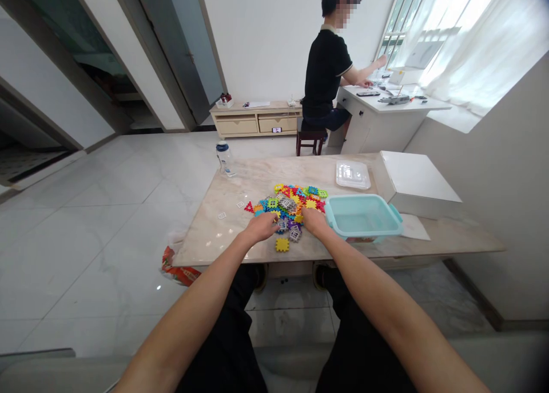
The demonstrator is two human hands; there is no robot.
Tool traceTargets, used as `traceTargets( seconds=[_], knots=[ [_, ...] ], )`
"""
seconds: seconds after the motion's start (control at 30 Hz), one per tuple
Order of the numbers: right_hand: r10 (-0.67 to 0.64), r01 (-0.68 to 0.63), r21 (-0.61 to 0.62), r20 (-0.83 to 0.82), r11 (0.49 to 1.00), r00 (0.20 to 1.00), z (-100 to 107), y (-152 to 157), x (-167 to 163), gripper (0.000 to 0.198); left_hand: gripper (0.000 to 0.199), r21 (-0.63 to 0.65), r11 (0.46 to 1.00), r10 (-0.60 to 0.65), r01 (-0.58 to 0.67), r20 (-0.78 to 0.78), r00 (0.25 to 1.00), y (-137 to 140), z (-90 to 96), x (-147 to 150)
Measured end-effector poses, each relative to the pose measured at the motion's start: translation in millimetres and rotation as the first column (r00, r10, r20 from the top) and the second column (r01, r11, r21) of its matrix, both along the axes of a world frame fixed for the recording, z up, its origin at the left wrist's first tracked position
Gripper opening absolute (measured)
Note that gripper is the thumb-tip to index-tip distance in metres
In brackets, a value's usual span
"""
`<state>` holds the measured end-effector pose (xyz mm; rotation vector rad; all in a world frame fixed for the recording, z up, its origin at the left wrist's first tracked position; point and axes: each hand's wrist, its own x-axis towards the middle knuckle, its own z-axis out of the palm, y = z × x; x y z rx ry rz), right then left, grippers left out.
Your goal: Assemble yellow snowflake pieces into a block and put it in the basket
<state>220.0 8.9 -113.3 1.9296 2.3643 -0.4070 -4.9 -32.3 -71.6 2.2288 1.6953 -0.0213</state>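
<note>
A heap of colourful interlocking plastic building pieces (285,203) lies on the marble-topped table (253,175) in front of me. At the heap's left front edge is my left hand (262,227), its fingertips against the pieces; whether it grips one is too small to see. My right hand (315,221) reaches into the right side of the heap by a yellow piece (310,204), its fingers partly hidden. Closest to me lies a square yellow piece (282,245), apart from the heap. Beside my right hand stands a light-blue plastic tub (364,233).
A clear bottle with a blue lid (226,159) stands at the back left. Behind the tub are a clear plastic lid (352,174) and a white box (418,178). Two white frame pieces lie at left. Another person (326,67) sits at a white desk (386,112).
</note>
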Motion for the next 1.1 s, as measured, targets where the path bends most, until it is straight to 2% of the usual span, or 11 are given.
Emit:
traceTargets(
  seconds=[0.17, 0.27, 0.4, 0.47, 0.53, 0.63, 0.73, 0.9, 1.0, 1.1],
  knots=[
    [0.017, -0.017, -0.003, -0.037, 1.0, 0.999, 24, -2, -2, 0.033, 0.045, -0.004, 0.999, 0.036, -0.036, 0.043, 0.998, 3, 1.8, -3],
    [0.147, -0.147, 0.007, -0.129, 0.989, 0.981, 35, -3, -3, 0.027, 0.051, 0.011, 1.0, 0.028, -0.029, 0.091, 0.995, 3, 3.9, -1],
    [0.386, -0.414, -0.037, -0.293, 0.909, 0.875, 41, -3, -8, 0.02, 0.027, 0.022, 1.0, -0.002, -0.001, 0.119, 0.993, 3, 5.0, 1],
    [0.397, -0.432, -0.041, -0.325, 0.901, 0.858, 42, -2, -11, 0.02, 0.02, 0.025, 1.0, 0.006, -0.01, 0.132, 0.991, 4, 4.2, 0],
    [0.369, -0.395, -0.008, -0.336, 0.919, 0.866, 43, -1, -14, 0.024, 0.022, 0.034, 0.999, 0.022, -0.028, 0.171, 0.985, 5, 2.3, -1],
    [0.395, -0.389, 0.092, -0.359, 0.916, 0.846, 44, -1, -16, 0.041, 0.026, 0.044, 0.997, 0.056, -0.071, 0.269, 0.962, 7, -2.1, -5],
    [0.463, -0.426, 0.183, -0.355, 0.886, 0.812, 45, -3, -16, 0.053, 0.031, -0.009, 0.992, 0.12, -0.127, 0.4, 0.908, 9, -6.6, -7],
    [0.512, -0.468, 0.209, -0.31, 0.859, 0.801, 43, -4, -20, 0.053, 0.032, -0.202, 0.966, 0.252, -0.161, 0.593, 0.765, 10, -9.6, -5],
    [0.538, -0.479, 0.251, -0.306, 0.841, 0.785, 39, -2, -22, 0.049, 0.029, -0.306, 0.936, 0.34, -0.176, 0.647, 0.682, 11, -8.5, -3],
    [0.579, -0.497, 0.307, -0.315, 0.812, 0.752, 36, 1, -22, 0.042, 0.029, -0.352, 0.914, 0.395, -0.202, 0.66, 0.639, 12, -6.0, -1]
  ],
)
